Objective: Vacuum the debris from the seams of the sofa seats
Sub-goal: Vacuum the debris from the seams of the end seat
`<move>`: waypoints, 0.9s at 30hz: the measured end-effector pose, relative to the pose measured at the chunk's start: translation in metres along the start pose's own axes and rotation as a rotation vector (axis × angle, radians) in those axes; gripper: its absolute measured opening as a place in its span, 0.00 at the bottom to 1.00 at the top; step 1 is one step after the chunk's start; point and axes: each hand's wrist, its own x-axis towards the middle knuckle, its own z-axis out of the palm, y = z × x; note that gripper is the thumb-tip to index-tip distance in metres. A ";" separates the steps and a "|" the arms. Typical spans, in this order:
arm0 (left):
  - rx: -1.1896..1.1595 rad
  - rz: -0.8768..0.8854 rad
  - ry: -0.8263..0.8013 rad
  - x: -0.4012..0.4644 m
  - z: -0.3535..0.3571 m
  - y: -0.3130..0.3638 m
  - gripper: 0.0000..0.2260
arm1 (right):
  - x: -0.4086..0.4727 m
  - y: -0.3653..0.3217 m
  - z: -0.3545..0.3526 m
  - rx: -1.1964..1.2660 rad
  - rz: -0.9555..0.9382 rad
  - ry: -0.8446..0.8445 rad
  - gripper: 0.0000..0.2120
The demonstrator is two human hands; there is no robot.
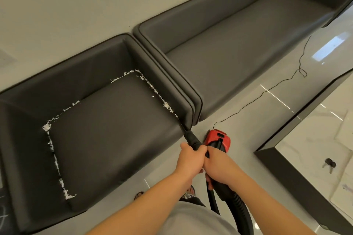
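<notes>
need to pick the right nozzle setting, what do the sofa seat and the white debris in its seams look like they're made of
The sofa seat looks like dark grey leather or faux leather: smooth, matte, with a soft sheen and piped edges. Which of the two cannot be told. The debris looks like shredded white paper: thin, curly, light strips bunched along the seams.

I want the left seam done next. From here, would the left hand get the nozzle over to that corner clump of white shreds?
Probably yes: the left hand grips the nozzle, and only bare seat cushion lies before the clump.
</notes>
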 end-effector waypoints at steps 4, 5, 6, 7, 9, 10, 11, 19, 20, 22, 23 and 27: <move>-0.027 -0.047 0.012 0.000 -0.003 0.010 0.16 | 0.011 -0.005 0.001 -0.063 0.013 -0.014 0.05; -0.029 -0.063 0.014 0.001 -0.004 0.009 0.15 | 0.012 -0.007 0.004 -0.088 0.013 -0.022 0.06; -0.031 -0.078 0.022 0.001 -0.006 0.007 0.14 | 0.013 -0.008 0.008 -0.117 0.006 -0.030 0.08; -0.037 -0.090 0.034 0.001 -0.008 0.004 0.10 | 0.012 -0.009 0.013 -0.151 -0.001 -0.038 0.09; -0.053 -0.104 0.050 -0.002 -0.011 -0.001 0.03 | 0.011 -0.009 0.017 -0.213 -0.023 -0.043 0.11; -0.067 -0.104 0.052 -0.002 -0.011 -0.003 0.04 | 0.010 -0.008 0.018 -0.233 -0.030 -0.041 0.11; -0.088 -0.101 0.054 -0.005 -0.012 -0.003 0.04 | 0.010 -0.008 0.018 -0.258 -0.039 -0.043 0.11; -0.128 -0.056 0.094 -0.002 -0.002 0.006 0.12 | 0.021 -0.009 0.005 -0.347 -0.058 -0.073 0.08; -0.139 -0.058 0.089 -0.001 0.000 0.006 0.13 | 0.022 -0.009 0.004 -0.361 -0.063 -0.081 0.08; -0.161 -0.065 0.075 0.001 0.002 0.007 0.12 | 0.024 -0.008 0.003 -0.356 -0.056 -0.083 0.07; -0.170 -0.069 0.071 0.001 0.002 0.007 0.11 | 0.024 -0.008 0.003 -0.346 -0.046 -0.079 0.08; -0.173 -0.061 0.118 0.002 -0.004 0.010 0.13 | 0.027 -0.016 0.001 -0.387 -0.064 -0.091 0.09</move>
